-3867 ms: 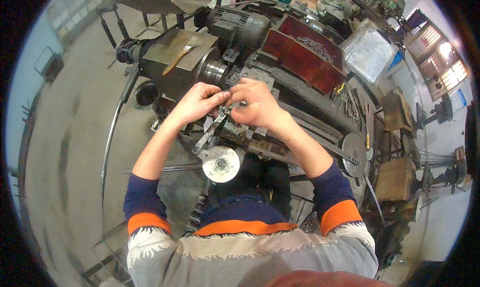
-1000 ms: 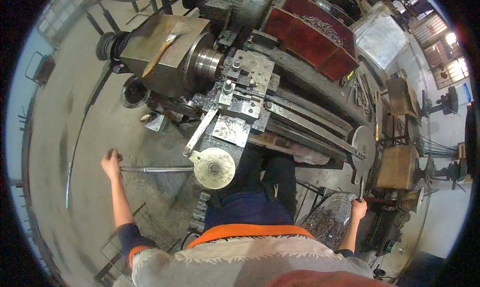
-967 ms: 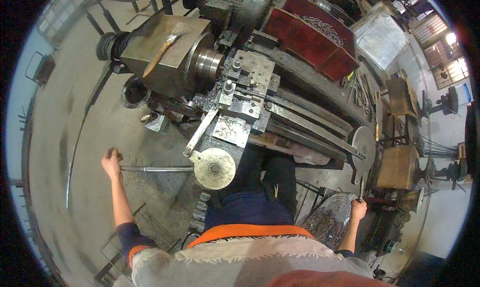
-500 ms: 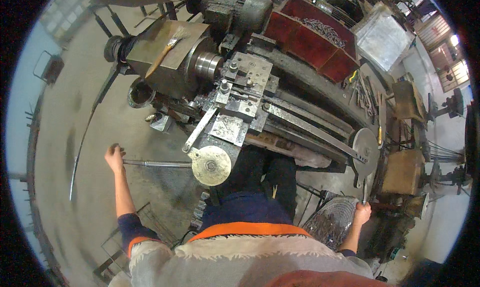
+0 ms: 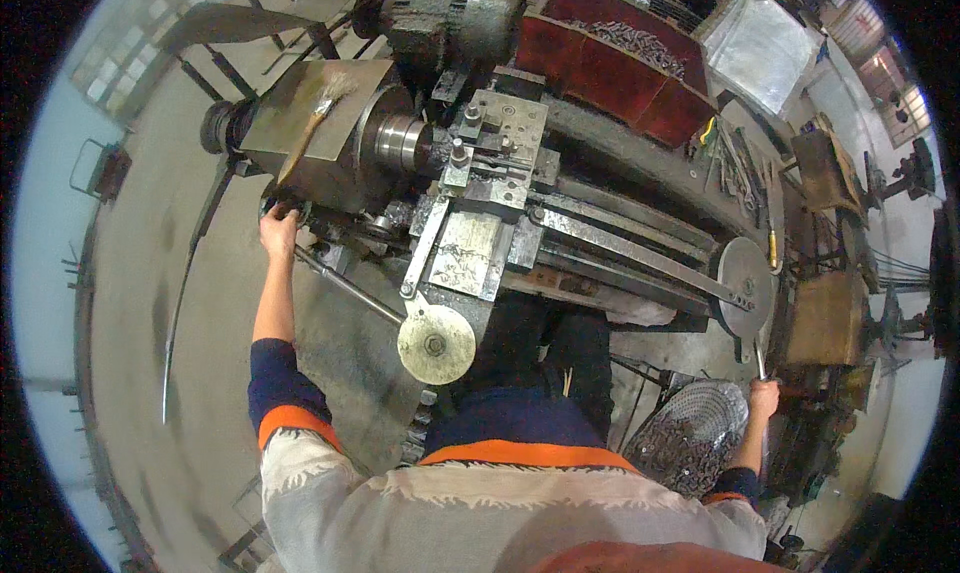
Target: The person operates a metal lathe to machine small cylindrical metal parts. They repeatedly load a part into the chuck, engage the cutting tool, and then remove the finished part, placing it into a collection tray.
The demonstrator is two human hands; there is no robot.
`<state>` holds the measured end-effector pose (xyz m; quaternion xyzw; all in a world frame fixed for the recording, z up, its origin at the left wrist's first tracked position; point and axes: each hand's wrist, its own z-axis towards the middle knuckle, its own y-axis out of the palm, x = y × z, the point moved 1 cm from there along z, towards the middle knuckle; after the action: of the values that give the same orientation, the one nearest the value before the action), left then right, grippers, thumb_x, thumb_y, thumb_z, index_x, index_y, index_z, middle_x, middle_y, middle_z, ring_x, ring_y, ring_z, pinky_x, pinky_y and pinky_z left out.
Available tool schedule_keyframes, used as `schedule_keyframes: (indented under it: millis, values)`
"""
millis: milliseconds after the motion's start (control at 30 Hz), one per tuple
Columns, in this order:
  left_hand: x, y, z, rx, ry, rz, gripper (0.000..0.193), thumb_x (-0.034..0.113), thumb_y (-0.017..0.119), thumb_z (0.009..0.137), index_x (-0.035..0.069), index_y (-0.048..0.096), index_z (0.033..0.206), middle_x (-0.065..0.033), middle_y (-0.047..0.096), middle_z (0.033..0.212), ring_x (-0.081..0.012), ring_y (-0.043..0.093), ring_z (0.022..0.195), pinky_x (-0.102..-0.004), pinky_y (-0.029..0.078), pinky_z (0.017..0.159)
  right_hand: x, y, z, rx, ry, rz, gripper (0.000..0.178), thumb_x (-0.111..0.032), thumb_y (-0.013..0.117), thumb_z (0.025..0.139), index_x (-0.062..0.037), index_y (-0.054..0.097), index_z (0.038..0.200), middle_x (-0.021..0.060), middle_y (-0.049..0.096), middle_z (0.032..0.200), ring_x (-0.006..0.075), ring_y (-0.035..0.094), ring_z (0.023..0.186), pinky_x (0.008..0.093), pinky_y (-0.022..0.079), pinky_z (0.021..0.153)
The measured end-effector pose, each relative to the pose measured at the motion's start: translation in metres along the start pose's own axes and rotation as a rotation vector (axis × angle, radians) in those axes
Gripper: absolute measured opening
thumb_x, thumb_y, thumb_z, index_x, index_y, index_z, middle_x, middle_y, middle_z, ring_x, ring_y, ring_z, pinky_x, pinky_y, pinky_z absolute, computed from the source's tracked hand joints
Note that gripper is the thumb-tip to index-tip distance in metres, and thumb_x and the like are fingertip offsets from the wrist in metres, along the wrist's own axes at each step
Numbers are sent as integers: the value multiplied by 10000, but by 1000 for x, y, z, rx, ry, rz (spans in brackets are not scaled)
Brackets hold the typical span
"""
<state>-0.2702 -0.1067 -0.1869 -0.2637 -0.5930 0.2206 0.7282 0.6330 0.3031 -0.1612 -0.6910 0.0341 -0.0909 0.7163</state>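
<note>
My left hand is closed around the far end of a long metal lever, just beside the lathe's headstock. That lever runs back to a pale round disc, which a flat link joins to the tool slide. Low on the right, my right hand grips a short lever below a larger grey disc. A long flat bar connects this disc to the carriage. The tool block stands close to the shiny round spindle nose.
A wooden-handled brush lies on the headstock cover. Behind the bed, a red bin holds many small metal parts. Hand tools rest at the right end. A tray of dark pieces sits beside my right forearm.
My left hand has swung its lever away from me, toward the headstock, turning the pale disc. My right hand keeps its grip and has shifted slightly right and up. The whole view has shifted a little.
</note>
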Motion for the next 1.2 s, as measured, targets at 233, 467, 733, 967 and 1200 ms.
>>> schedule_keyframes:
  millis: [233, 467, 733, 967, 1200]
  values:
    - [13, -7, -9, 12, -63, 199, 375, 257, 616, 672, 42, 639, 978, -118, 655, 903, -264, 614, 870, -337, 442, 806, -26, -10, -55, -24, 136, -9, 398, -327, 510, 693, 24, 581, 865, 262, 598, 893, 430, 573, 856, 462, 459, 759]
    - [38, -19, -18, -19, -93, 200, 339, 251, 618, 672, 70, 652, 957, -90, 662, 855, -243, 624, 808, -330, 452, 782, -36, -15, -64, -40, 188, 29, 418, -346, 501, 684, 34, 572, 845, 253, 589, 956, 410, 557, 922, 451, 441, 800]
    - [7, -7, 6, -98, -121, 209, 326, 280, 601, 679, 93, 656, 941, -76, 658, 883, -252, 606, 872, -335, 441, 808, 0, -7, 75, 69, -51, -288, 317, -354, 543, 733, -87, 584, 899, 129, 628, 863, 325, 610, 798, 498, 456, 710]
    - [1, -18, -12, -219, 27, -70, 355, 312, 610, 754, 46, 626, 989, -74, 643, 857, -191, 604, 786, -306, 454, 715, -47, -12, 63, 239, 79, -255, 551, -309, 550, 724, -19, 446, 1182, 191, 483, 1187, 328, 451, 1125, 474, 382, 882]
    - [-117, -17, -8, -269, 82, 70, 379, 337, 585, 782, -8, 591, 939, -128, 627, 772, -237, 601, 709, -360, 464, 635, -28, 55, -45, 343, -180, 339, 711, -216, 649, 663, 20, 370, 1273, 240, 372, 1306, 339, 352, 1221, 366, 305, 1002]
